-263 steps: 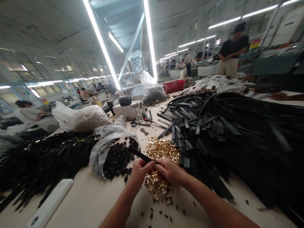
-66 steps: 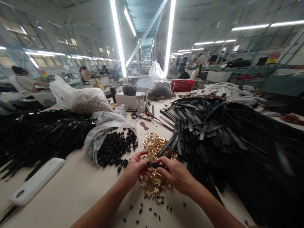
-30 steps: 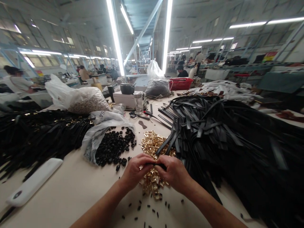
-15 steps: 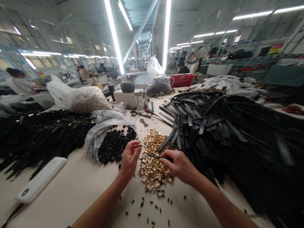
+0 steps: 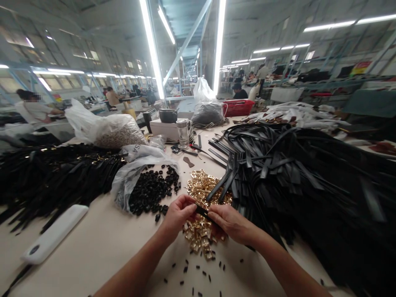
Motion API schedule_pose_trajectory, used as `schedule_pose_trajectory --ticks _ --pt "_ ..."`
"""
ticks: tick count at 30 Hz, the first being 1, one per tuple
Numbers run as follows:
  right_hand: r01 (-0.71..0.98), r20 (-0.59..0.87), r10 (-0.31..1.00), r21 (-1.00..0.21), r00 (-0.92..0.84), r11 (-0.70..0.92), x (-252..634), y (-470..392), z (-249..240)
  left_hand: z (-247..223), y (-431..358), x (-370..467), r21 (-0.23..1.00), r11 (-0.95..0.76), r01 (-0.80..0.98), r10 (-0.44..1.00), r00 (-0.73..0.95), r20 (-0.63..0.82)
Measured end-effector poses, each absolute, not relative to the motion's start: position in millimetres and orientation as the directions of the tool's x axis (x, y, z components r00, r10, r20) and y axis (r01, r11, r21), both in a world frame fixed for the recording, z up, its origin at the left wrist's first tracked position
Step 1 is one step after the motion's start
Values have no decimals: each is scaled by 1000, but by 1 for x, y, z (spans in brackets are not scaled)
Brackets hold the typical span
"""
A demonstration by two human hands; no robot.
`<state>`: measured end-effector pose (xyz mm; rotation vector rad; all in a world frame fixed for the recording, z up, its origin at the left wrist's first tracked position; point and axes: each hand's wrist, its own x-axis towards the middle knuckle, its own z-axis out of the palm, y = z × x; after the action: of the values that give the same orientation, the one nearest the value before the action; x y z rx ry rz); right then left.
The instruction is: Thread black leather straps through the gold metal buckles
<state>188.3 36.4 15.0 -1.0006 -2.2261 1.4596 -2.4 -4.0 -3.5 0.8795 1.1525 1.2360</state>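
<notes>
Between my two hands runs a short length of black strap [image 5: 202, 211], over a heap of gold buckles [image 5: 201, 183]. My left hand [image 5: 182, 210] pinches its left end between thumb and fingers; anything else in those fingers is too small to make out. My right hand [image 5: 227, 220] is closed round the strap just to the right. Left of my hands, small black loops [image 5: 148, 189] spill from an open clear plastic bag [image 5: 120, 185]. Several tiny black pieces [image 5: 204, 273] lie on the table below the buckles.
A large pile of black straps [image 5: 266, 161] covers the right side. More black straps [image 5: 62, 173] lie at the left, near a white handheld device [image 5: 57, 235]. Farther back stand a glass jar [image 5: 183, 134], filled bags and a red basket [image 5: 238, 108]. People sit in the background.
My left hand has come right and down and closed on the strap's end. My right hand has lowered slightly, with the strap still in it.
</notes>
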Motion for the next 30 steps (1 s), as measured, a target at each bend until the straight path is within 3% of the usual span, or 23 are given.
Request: schedule_pose_trajectory --ticks 3,8,14,19,24,27,30 --pt "458 1 771 -804 -636 379 184 32 20 -11 -3 -2 930 211 -301 972 -32 -231" --pt "539 108 832 -714 -544 446 177 27 19 -12 -3 4 918 169 -359 979 -45 -198" --pt "564 296 774 -548 -560 618 180 32 5 -9 -2 5 897 93 -432 992 -39 -121" --pt "548 365 700 -441 -614 711 181 32 8 -10 -3 4 901 84 -425 995 -9 -97" --pt "563 365 711 -437 -602 701 187 35 15 9 -3 -28 983 12 -183 999 -38 -19" --pt "581 384 729 -441 -567 684 190 38 17 27 -4 -67 998 -9 60 986 -163 19" --pt "580 395 733 -449 -553 680 191 40 18 38 -12 -105 926 34 376 987 -155 27"
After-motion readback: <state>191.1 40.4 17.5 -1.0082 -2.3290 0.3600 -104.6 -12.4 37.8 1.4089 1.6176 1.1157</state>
